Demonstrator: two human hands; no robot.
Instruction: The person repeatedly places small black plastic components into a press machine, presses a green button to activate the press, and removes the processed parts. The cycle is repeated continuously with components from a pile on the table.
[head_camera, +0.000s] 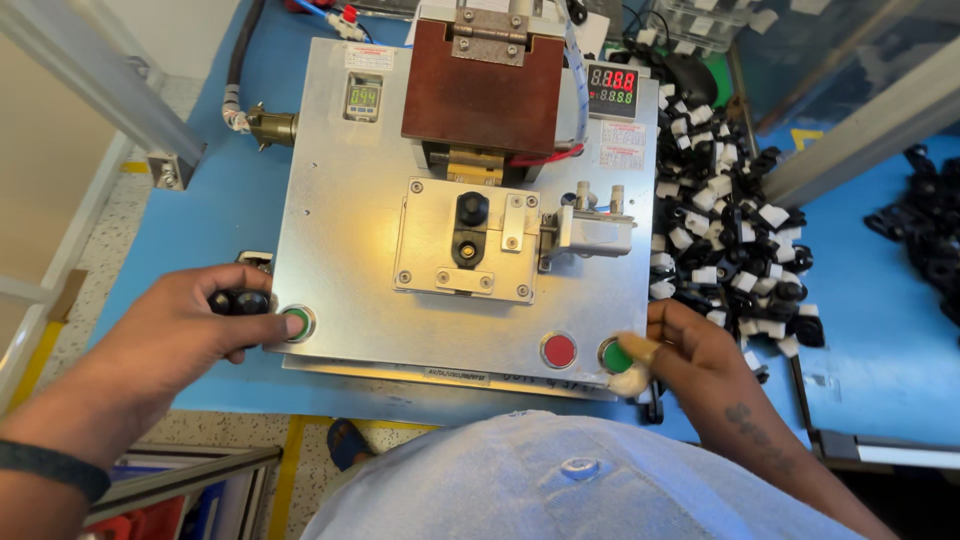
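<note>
press (350, 290) on blue table (220, 200), grey plate facing me. black part (471, 228) sits in the fixture (466, 240) at plate centre, under the brown head (482, 95), which stands raised with a gap above the part.

left hand (185, 330): thumb tip on the left green button (297, 322); fingers curled around two small black parts (238, 301), held in a closed grip at the plate's left edge.

right hand (690, 350): thumb, capped with a pale cot, on the right green button (616, 356); a white wad (630, 379) is tucked under the fingers, so a loose closed grip on that. red button (558, 350) just beside, untouched.

pile of black parts with white tags (730, 220) lies right of the press, touching its edge.

judgement: step in hand is the two-button cycle start, part already loaded. cannot tell whether the buttons are fully pressed. next move calls for both thumbs down together and held, hands kept off the fixture while the head is low, thumb clear of the red button.
</note>
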